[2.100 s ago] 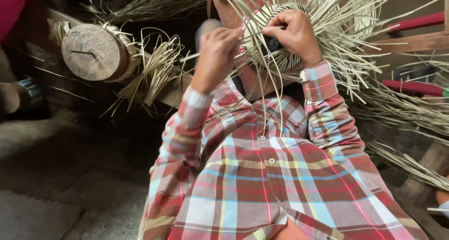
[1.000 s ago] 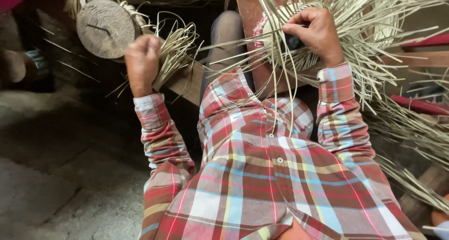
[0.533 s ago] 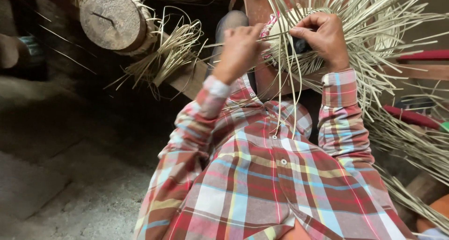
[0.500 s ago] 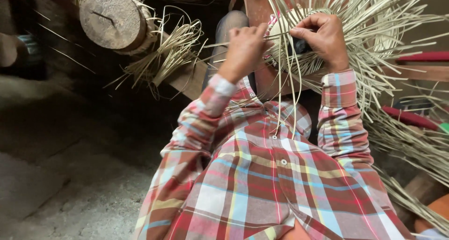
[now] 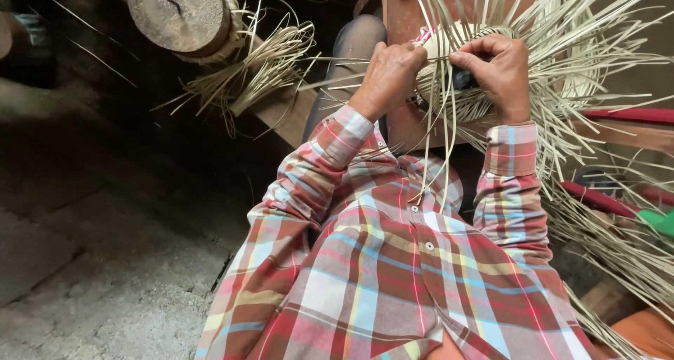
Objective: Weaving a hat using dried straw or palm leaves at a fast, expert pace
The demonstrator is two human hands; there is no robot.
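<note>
**Both hands at the woven straw piece**

As you look down, your left hand point(image 5: 388, 76) and right hand point(image 5: 496, 71) pinch closed on the half-woven straw piece point(image 5: 456, 72) at twelve o'clock, left slightly nearer; its loose straw strands point(image 5: 432, 156) hang toward six.

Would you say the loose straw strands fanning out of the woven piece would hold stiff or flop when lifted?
Probably floppy: the loose strands droop below the woven piece. Likely light, being thin. The left hand and right hand bend them, so they seem pliable.
</note>
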